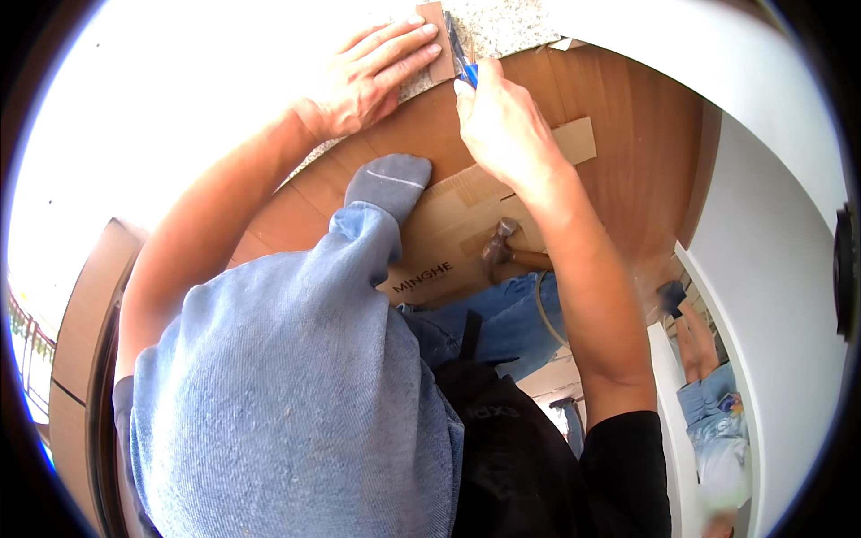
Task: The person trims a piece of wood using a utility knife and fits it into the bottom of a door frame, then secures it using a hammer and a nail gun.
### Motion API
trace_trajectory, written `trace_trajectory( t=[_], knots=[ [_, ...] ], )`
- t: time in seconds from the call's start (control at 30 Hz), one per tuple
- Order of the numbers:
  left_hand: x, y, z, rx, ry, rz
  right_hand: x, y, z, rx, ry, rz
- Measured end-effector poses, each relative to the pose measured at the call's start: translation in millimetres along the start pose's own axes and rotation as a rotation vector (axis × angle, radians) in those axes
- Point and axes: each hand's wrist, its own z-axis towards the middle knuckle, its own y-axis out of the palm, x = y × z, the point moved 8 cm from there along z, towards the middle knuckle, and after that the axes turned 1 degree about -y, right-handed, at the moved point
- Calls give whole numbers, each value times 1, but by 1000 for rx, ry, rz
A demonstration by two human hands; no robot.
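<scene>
My left hand (372, 76) lies with its fingers stretched out, fingertips on a narrow brown strip (439, 63) at the top of the view. The strip lies on a speckled stone-like surface (502, 25) at the edge of the wooden floor. Just to the right, my right hand (507, 121) is closed around a blue-handled tool (471, 73). Its slim dark end points away from me, along the strip's right side. The hand hides most of the handle, and the tool's exact kind cannot be made out.
A hammer (499, 251) rests on a flattened cardboard sheet (430, 255) over the wooden floor (619, 99), partly behind my right forearm. My grey-socked foot (390, 184) stands beside the sheet. A white wall (771, 206) curves along the right. Another person (713, 412) appears at lower right.
</scene>
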Motion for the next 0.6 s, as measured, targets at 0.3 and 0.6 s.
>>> trace_trajectory(
  t=[0.3, 0.6],
  knots=[
    [0, 0, 0, -9, -13, 15, 6, 10, 1, -97, 64, -24],
    [-1, 2, -1, 31, -8, 16, -5, -5, -2, -100, 147, 37]
  ],
)
